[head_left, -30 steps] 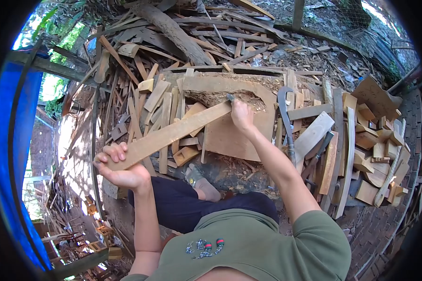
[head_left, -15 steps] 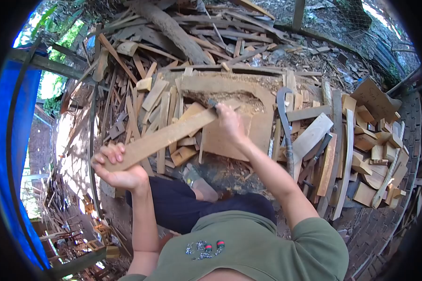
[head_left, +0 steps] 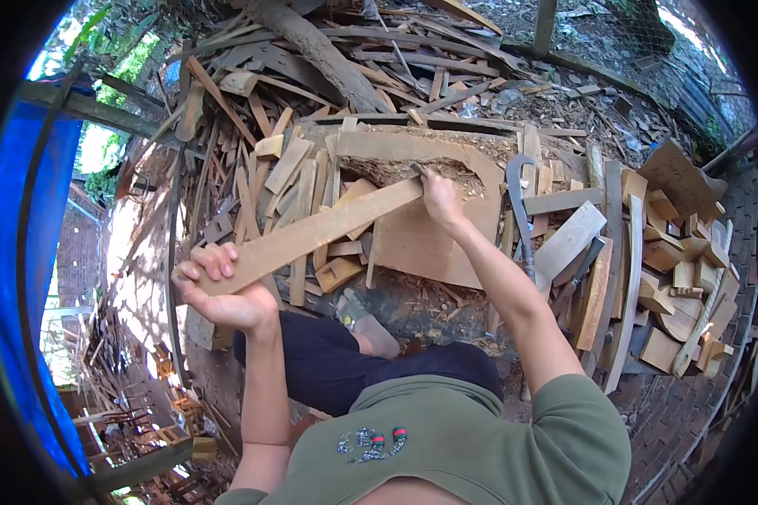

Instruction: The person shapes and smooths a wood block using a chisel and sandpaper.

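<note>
The fingers of the left hand are curling over the upper edge of a long wooden board, while the palm is lying along its lower edge; they are gripping the board's near end, which is resting between fingers and palm. From there the board is slanting up and to the right, its far end reaching just beside the right hand. The right hand's fingers are closing together around a small dark tool, whose tip is jutting out by the board's far end. Most of this tool is hiding inside the hand, and I cannot tell whether these fingers are also pressing on the board.

Beneath the far end, a broad wooden slab is lying with a ragged hollow in its upper part. Left of the slab, short wooden strips are lying close together. To its right, a curved blade with a long handle is lying near a pale plank. Farther right, small wooden blocks are sitting in a heap beside a piece of cardboard.

Nearer the body, a foot is resting below the board. Beyond the slab, a thick log is leaning across piled scrap wood, and a blue tarp is hanging at far left.
</note>
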Motion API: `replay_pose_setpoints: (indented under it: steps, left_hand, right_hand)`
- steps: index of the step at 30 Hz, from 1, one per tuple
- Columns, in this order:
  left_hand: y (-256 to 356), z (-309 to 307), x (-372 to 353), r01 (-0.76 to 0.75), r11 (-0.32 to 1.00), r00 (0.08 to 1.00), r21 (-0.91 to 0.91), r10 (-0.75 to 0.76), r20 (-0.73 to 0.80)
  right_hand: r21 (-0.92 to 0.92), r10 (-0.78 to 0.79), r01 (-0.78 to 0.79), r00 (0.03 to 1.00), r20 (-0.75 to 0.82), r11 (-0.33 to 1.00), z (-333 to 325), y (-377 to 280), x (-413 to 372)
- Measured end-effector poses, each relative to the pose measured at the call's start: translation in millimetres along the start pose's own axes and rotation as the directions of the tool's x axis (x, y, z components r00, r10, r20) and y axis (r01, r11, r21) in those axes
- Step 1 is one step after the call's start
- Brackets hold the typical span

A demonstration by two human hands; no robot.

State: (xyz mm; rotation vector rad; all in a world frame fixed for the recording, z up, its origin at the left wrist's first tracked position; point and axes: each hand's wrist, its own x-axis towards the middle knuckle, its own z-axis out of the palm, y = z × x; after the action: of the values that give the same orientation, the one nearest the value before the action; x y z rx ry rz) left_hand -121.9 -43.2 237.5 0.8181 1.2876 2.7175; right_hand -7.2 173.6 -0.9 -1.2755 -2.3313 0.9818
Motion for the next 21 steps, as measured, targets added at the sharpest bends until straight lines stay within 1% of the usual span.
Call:
replay_pose_setpoints:
  steps: [2,3,4,6,7,8,10,12,13,14,15,16,17,18,19,21]
  left_hand:
    - [-1,1,-1,-0.011,1.0,1.0,-0.015,0.011,0.005]
    - [-1,1,-2,-0.023,1.0,1.0,0.001,0.023,0.017]
    - [-3,1,-2,-0.017,1.0,1.0,-0.001,0.017,0.012]
    - [-1,2,0,0.002,1.0,0.999,-0.018,-0.001,0.043]
    - [-2,2,1,-0.003,1.0,0.999,-0.006,0.003,0.04]
    - [0,-1,2,-0.011,1.0,0.999,-0.002,0.011,0.04]
    - [-5,-5,6,0.001,1.0,1.0,-0.026,-0.001,0.018]
    - [-8,-7,8,0.0,0.999,0.999,-0.032,0.001,0.033]
    - [-8,-8,8,-0.003,1.0,0.999,-0.005,0.003,0.038]
    - [-6,-8,6,-0.007,1.0,0.999,0.029,0.006,0.039]
    - [-5,-5,7,0.0,1.0,0.999,0.019,0.0,0.034]
    - [-5,-3,6,-0.004,1.0,1.0,0.029,0.003,0.023]
    - [-5,-1,6,0.005,1.0,1.0,0.026,-0.004,-0.016]
    - [-4,0,6,0.016,1.0,0.999,0.019,-0.015,-0.048]
    - [-5,-3,8,-0.006,1.0,0.999,0.017,0.006,-0.038]
    - [-4,-5,8,0.0,1.0,1.0,0.012,0.0,-0.025]
  right_hand:
    - [0.041,-0.095,0.098,0.994,-0.058,0.994,12,-10,-1]
    - [0.11,-0.254,0.278,0.948,-0.19,0.954,23,-15,-12]
    - [0.144,-0.398,0.484,0.827,-0.397,0.863,21,-33,-23]
    - [0.199,-0.312,0.35,0.929,-0.198,0.915,-3,-37,-26]
    - [0.168,-0.17,0.182,0.982,-0.082,0.969,-4,-30,-17]
    - [0.117,-0.018,0.015,1.0,0.023,0.993,-5,-22,-5]
    - [0.132,-0.009,0.01,1.0,-0.012,0.991,-5,-29,0]
    - [0.195,-0.213,0.213,0.977,-0.02,0.957,-1,-54,-18]
    - [0.247,-0.329,0.357,0.933,-0.147,0.901,-2,-68,-30]
    - [0.282,-0.43,0.498,0.861,-0.271,0.82,-4,-78,-41]
    - [0.334,-0.379,0.428,0.903,-0.203,0.84,-15,-83,-43]
    - [0.286,-0.311,0.345,0.937,-0.16,0.894,0,-66,-34]
    - [0.297,-0.244,0.281,0.957,-0.155,0.913,12,-48,-24]
    - [0.306,-0.172,0.212,0.973,-0.154,0.928,7,-47,-21]
    - [0.307,-0.173,0.218,0.971,-0.166,0.926,8,-53,-22]
    - [0.383,-0.267,0.37,0.917,-0.296,0.846,10,-74,-46]
